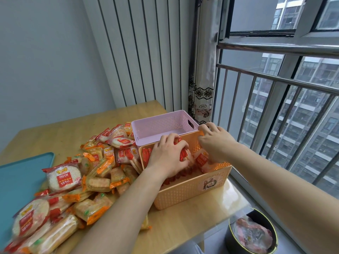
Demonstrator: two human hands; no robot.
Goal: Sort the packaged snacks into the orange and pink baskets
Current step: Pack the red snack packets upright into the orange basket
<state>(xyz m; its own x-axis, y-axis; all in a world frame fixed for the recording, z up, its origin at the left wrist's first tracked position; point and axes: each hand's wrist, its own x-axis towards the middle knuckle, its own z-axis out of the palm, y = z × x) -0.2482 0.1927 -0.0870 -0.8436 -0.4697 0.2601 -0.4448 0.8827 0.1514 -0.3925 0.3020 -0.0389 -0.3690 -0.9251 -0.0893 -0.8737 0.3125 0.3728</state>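
Evidently the sorting is mid-way: the left hand (168, 154) is down inside the orange basket (183, 191), its fingers curled round a bunch of red-wrapped packets (183, 155), probably to set them tidily among the red packets lying on the basket floor. The right hand (214, 143) has its fingers hooked over the far rim of the same basket, which I judge is to steady it while the load goes in; whether its thumb also touches a packet inside, I cannot tell.

The pink basket (165, 123) stands just behind, touching the orange one, and shows no packets in the part that is visible. It likely waits for the other kind.

The heap of snacks (95, 171), red and orange wrappers mixed, lies on the bench (73, 129) to the left, pressed up against both baskets. A teal tray (22, 173) sits beyond the heap at the left edge. At the lower right, off the bench, is a round tin (253, 233) with crumpled wrapping in it. The orange basket sits close to the bench's right edge beside the window railing (275, 79), so a hard push could slide it off.
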